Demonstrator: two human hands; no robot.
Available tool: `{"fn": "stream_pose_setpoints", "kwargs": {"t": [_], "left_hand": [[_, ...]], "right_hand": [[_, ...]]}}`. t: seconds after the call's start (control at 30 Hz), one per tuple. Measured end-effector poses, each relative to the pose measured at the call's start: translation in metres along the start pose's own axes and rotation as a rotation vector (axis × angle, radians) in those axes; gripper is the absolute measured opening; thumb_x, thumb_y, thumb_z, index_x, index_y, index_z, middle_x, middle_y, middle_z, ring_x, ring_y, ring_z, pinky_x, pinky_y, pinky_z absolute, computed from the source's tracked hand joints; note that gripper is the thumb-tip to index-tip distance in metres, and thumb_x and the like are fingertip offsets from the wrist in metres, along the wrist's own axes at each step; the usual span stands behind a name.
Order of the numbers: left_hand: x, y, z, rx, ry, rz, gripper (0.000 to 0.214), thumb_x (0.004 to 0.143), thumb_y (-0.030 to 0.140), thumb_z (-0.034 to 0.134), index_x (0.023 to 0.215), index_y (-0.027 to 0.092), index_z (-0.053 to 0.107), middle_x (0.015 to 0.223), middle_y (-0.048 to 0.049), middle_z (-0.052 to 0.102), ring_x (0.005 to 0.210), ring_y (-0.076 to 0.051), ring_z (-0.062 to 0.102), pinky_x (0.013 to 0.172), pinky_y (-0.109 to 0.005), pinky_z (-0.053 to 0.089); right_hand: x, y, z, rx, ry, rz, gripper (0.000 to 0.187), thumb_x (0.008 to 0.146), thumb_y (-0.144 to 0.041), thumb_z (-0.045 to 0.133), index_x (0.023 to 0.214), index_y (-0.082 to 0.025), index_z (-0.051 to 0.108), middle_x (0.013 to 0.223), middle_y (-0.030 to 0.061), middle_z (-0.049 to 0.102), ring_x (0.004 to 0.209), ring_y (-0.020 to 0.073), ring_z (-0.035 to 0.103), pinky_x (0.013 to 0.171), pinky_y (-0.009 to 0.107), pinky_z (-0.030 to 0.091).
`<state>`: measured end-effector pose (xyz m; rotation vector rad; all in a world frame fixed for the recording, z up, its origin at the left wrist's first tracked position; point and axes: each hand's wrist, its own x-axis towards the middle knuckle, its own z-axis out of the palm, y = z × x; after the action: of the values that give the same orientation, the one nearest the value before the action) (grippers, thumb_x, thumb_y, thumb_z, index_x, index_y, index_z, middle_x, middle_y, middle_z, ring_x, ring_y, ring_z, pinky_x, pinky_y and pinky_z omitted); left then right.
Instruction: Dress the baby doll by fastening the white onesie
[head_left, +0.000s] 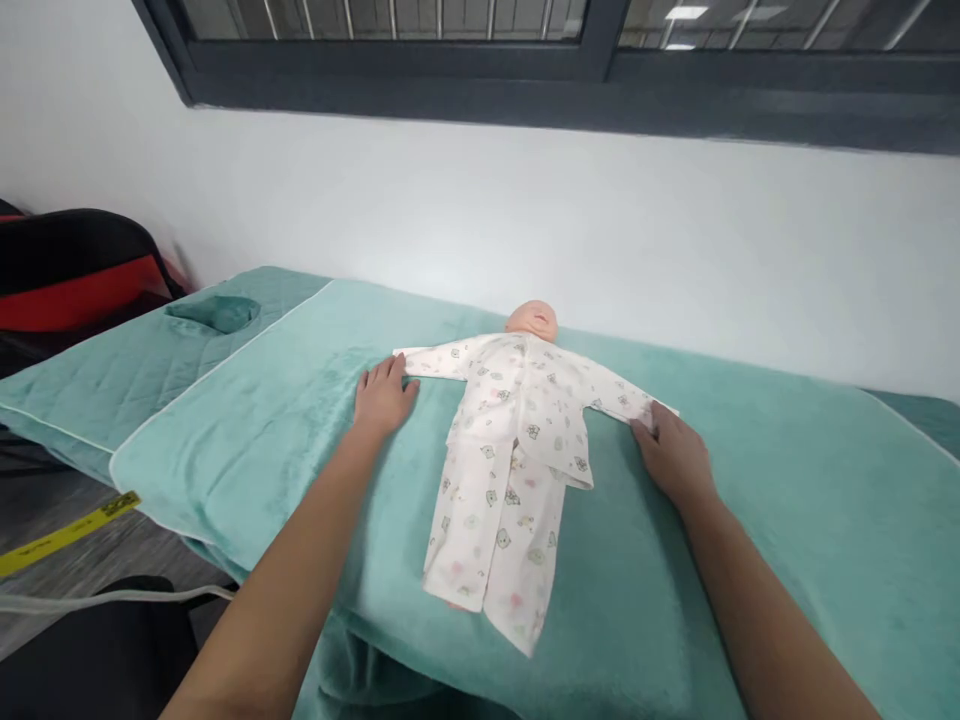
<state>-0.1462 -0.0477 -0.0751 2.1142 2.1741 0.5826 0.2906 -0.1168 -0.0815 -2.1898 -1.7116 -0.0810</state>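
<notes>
Black-red bag [75, 270] is cut off at the left edge. My left hand [384, 395] lies flat, released, on the plush teal towel [285, 440], fingertips at one sleeve cuff of the doll [517, 430]. Doll lies face-up between my hands in soft printed pyjamas, its hands and feet hidden. My right hand [673, 455] is flat, released, on the other cuff.

bed [82, 395] under quilted teal cover [127, 365], face hole [214, 313] far left. over it a teal towel [750, 520]. on the towel a doll [517, 440], face up, head far; left hand [384, 395] and right hand [675, 455] flat at sleeve ends.
</notes>
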Motion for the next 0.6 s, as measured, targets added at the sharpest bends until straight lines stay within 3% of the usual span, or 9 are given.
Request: {"fn": "stream_pose_setpoints", "kwargs": {"t": [0.13, 0.3, 0.4, 0.5, 0.6], "left_hand": [[-0.012, 0.002, -0.002, 0.038, 0.013, -0.005, 0.058, 0.094, 0.042, 0.037, 0.149, 0.022, 0.038, 0.152, -0.0144, 0.043, 0.141, -0.030, 0.038, 0.116, -0.050, 0.029], [-0.015, 0.006, 0.001, 0.075, -0.014, -0.054, 0.063, 0.094, 0.042, 0.033, 0.149, 0.011, 0.036, 0.158, -0.0170, 0.032, 0.147, -0.033, 0.027, 0.117, -0.051, 0.025], [-0.015, 0.006, 0.001, 0.057, 0.000, -0.061, 0.061, 0.094, 0.040, 0.033, 0.147, 0.011, 0.040, 0.155, -0.0168, 0.038, 0.145, -0.033, 0.031, 0.117, -0.051, 0.025], [-0.022, 0.007, -0.004, 0.007, 0.077, -0.053, 0.053, 0.093, 0.035, 0.037, 0.141, 0.013, 0.046, 0.151, -0.0166, 0.044, 0.140, -0.032, 0.039, 0.115, -0.049, 0.032], [-0.044, 0.011, -0.010, -0.086, 0.116, 0.003, 0.047, 0.091, 0.029, 0.039, 0.134, 0.013, 0.052, 0.144, -0.0161, 0.051, 0.131, -0.030, 0.049, 0.110, -0.045, 0.040]], "right_hand": [[-0.008, 0.015, -0.002, 0.005, 0.052, 0.096, 0.055, 0.093, -0.040, 0.036, 0.135, -0.009, 0.053, 0.134, 0.0202, 0.058, 0.122, 0.0322, 0.054, 0.101, 0.045, 0.043], [-0.010, 0.006, 0.001, -0.141, 0.010, 0.084, 0.046, 0.093, -0.037, 0.032, 0.116, -0.012, 0.063, 0.131, 0.0214, 0.057, 0.124, 0.0345, 0.051, 0.101, 0.051, 0.041], [-0.012, 0.004, 0.001, -0.124, 0.076, 0.076, 0.046, 0.092, -0.036, 0.036, 0.121, -0.010, 0.059, 0.136, 0.0240, 0.052, 0.130, 0.0357, 0.045, 0.105, 0.052, 0.038], [-0.023, -0.002, -0.001, -0.038, 0.193, 0.007, 0.050, 0.090, -0.035, 0.041, 0.130, -0.006, 0.052, 0.146, 0.0260, 0.041, 0.139, 0.0359, 0.034, 0.111, 0.052, 0.033], [-0.055, -0.019, -0.007, 0.103, 0.222, -0.144, 0.047, 0.092, -0.037, 0.043, 0.130, -0.011, 0.051, 0.149, 0.0220, 0.040, 0.140, 0.0339, 0.033, 0.113, 0.051, 0.034]]}}
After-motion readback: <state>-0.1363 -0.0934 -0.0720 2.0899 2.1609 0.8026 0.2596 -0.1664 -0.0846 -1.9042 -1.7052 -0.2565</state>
